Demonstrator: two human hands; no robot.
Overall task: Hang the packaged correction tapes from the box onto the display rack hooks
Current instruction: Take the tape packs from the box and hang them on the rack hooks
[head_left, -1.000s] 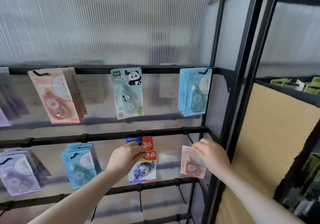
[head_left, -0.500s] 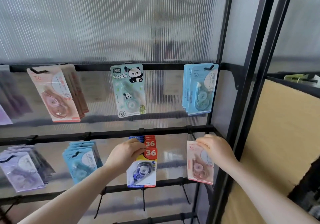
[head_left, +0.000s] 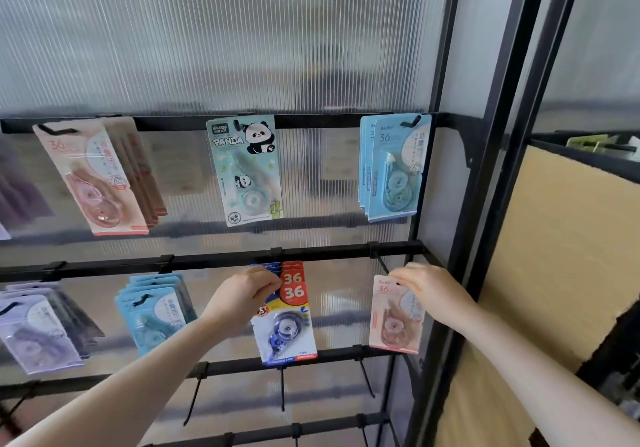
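Pink correction tape pack hangs upright at hook

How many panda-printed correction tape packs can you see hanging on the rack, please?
1: the mint-green panda-printed correction tape pack hangs mid-way along the upper black rail; any behind it would be hidden.

My left hand reaches up from seven o'clock, fingers curled in a pinch. My right hand comes from five o'clock, fingertips pinched at its eleven o'clock.

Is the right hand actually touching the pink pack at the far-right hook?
Touching. The head view shows the right hand with its fingers curled over the top edge of the pink pack, pinching it just below the hook.
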